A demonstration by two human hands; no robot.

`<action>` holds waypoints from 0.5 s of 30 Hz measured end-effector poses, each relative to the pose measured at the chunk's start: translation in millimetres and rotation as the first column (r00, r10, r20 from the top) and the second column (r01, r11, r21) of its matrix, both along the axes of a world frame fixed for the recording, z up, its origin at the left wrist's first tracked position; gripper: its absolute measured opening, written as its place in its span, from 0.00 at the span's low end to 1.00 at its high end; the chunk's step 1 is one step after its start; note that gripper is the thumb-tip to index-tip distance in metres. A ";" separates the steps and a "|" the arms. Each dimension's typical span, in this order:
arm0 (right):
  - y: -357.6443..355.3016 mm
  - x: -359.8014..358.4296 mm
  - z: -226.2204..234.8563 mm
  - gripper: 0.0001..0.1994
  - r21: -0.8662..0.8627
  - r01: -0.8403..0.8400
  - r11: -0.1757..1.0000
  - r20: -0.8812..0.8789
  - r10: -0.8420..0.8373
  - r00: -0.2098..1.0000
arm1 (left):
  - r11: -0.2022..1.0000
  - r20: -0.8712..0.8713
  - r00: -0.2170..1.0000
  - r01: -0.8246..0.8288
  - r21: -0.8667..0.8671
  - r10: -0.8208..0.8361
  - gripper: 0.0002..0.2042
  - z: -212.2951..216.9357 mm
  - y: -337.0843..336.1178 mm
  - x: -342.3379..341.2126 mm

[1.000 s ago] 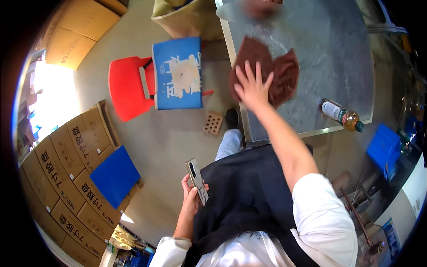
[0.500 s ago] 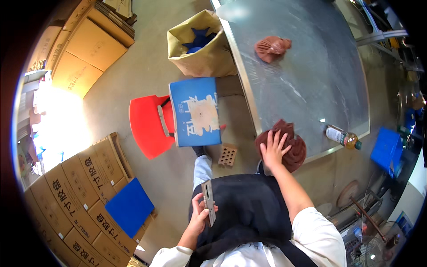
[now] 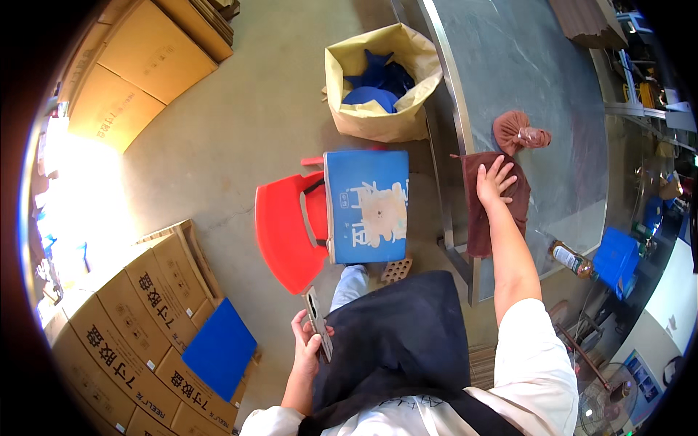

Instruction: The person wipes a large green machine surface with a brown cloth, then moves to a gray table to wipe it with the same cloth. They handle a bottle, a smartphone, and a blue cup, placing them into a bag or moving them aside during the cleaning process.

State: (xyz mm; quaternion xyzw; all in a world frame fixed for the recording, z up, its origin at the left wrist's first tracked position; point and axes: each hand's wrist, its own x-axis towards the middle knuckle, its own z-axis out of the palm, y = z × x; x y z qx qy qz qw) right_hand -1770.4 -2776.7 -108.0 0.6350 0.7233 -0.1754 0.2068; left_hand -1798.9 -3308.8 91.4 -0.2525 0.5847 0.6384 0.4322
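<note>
My left hand [image 3: 305, 343] is closed around a slim grey phone [image 3: 318, 325], tilted in front of my black apron. To the right my other arm reaches forward. My right hand [image 3: 496, 182] lies with its fingers apart on a dark brown cloth [image 3: 481, 227]. That cloth is spread along the left edge of the grey-topped table [image 3: 563, 182]. Just beyond the hand sits a gathered reddish-brown cloth bundle [image 3: 510, 132] with a clear wrapping at one end. A bottle of amber liquid [image 3: 570, 257] lies on its side near the table's right corner.
A red chair [image 3: 285, 232] with a blue pad [image 3: 367, 207] stands left of the table. Behind it is a paper sack [image 3: 385, 125] of blue things. A perforated brick [image 3: 397, 270] lies on the floor. Stacked cartons [image 3: 138, 320] with a blue sheet [image 3: 220, 343] fill the lower left.
My right hand has moved forward along the table. The dark brown cloth, bunched up before, now lies spread flatter under it. My view has shifted; the left hand still holds the phone.
</note>
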 end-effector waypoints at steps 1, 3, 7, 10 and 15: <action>1.5 -0.9 -0.6 0.37 -0.002 0.006 1.000 0.009 -0.006 1.000 | 0.999 0.009 0.999 -0.038 0.007 0.038 0.44 3.0 0.9 -7.2; 5.2 -2.8 -0.8 0.37 0.011 -0.015 1.000 0.000 0.015 1.000 | 0.991 0.045 0.993 -0.111 0.077 0.108 0.43 7.0 10.7 -15.7; 10.2 -6.0 -1.2 0.37 0.023 -0.057 0.998 0.004 0.057 0.998 | 0.959 0.122 0.974 -0.211 0.191 0.190 0.41 12.8 37.9 -25.5; 16.6 -3.8 1.5 0.36 0.010 -0.054 0.998 0.009 0.054 0.998 | 0.941 0.133 0.969 -0.236 0.244 0.208 0.38 14.7 61.6 -32.8; 26.2 8.5 -1.3 0.37 -0.014 -0.043 0.999 0.033 0.044 0.998 | 0.946 0.042 0.974 -0.226 0.231 0.223 0.41 22.5 103.3 -51.5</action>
